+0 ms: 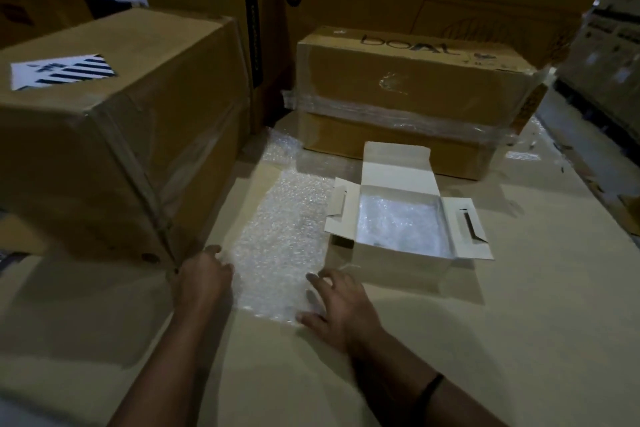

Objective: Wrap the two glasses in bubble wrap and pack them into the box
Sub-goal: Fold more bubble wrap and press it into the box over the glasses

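Lying flat just left of the small white box (398, 269), the bubble wrap sheet (280, 246) is the thing in hand. It should be almost weightless, soft and floppy, a little slippery on top, and likely to spring back unless it is pinned. Its near corners look like the best places to take hold.

The left hand (202, 279) rests on the sheet's near left edge with fingers loosely bent and holds nothing. The right hand (337, 308) lies on the near right corner with fingers spread wide, pressing the sheet down.

No bare glass shows anywhere. The box stands with its flaps open, and more bubble wrap (398, 222) lies inside; whether that covers a glass cannot be told.

Box and sheet sit on a pale cardboard surface (519, 322). Left of the box stands a large brown carton (104, 149), and behind the box a taped carton (415, 90). The room is dim and stacked with further cartons.
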`<state>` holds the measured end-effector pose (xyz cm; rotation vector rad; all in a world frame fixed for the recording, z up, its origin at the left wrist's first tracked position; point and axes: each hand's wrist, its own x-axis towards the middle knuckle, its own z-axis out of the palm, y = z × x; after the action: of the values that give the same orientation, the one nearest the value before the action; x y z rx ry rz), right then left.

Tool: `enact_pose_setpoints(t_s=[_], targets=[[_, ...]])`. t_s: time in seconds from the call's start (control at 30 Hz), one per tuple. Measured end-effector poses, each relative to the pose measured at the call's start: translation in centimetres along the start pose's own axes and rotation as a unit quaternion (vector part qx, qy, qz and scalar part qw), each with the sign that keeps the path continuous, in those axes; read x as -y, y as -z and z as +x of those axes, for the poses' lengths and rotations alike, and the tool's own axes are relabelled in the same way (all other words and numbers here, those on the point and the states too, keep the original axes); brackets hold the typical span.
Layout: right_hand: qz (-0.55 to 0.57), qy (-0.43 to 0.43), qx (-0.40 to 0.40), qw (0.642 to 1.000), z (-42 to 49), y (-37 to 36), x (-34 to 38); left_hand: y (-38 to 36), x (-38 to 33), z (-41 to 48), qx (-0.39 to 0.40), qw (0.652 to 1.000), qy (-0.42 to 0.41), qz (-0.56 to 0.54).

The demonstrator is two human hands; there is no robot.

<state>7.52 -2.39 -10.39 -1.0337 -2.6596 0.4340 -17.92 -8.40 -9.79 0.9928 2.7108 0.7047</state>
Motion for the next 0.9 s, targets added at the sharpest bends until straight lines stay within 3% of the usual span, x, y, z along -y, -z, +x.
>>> enact_pose_setpoints(t_s=[0.07,0.17,0.3,0.4,0.47,0.53,0.63,0.73,0.8,0.9], targets=[[-0.034,-0.007,0.090,0.995,0.9,0.1,1.8,0.6,-0.2,-0.1,0.045,0.997,0.023,-0.059],[-0.099,0.017,0.126,0.987,1.8,-0.3,3.7,0.6,0.3,-0.5,0.079,0.991,-0.017,-0.109],[-0.091,0.003,0.075,0.993,2.0,-0.6,3.9,0.3,0.5,-1.5,0.056,0.985,-0.061,-0.151],[-0.092,0.019,0.055,0.994,2.0,-0.1,3.8,0.3,0.2,-2.4,0.047,0.954,-0.045,-0.294],[-0.032,0.002,0.032,0.999,1.7,0.9,3.9,0.1,1.0,-2.1,0.056,0.928,-0.067,-0.362],[0.091,-0.024,0.002,0.996,0.9,2.8,4.1,0.2,2.0,-2.0,0.089,0.919,-0.144,-0.355],[0.295,-0.037,-0.021,0.955,-0.4,7.1,4.3,1.3,1.9,-2.3,0.161,0.920,-0.216,-0.284],[0.434,-0.090,-0.052,0.895,-0.9,10.7,3.9,1.6,0.7,-2.8,0.254,0.929,-0.188,-0.190],[0.493,-0.143,-0.080,0.855,-1.1,12.1,3.1,1.9,0.3,-3.0,0.250,0.924,-0.210,-0.199],[0.539,-0.237,-0.102,0.802,-1.5,13.3,0.8,1.9,-0.9,-3.0,0.232,0.895,-0.188,-0.331]])
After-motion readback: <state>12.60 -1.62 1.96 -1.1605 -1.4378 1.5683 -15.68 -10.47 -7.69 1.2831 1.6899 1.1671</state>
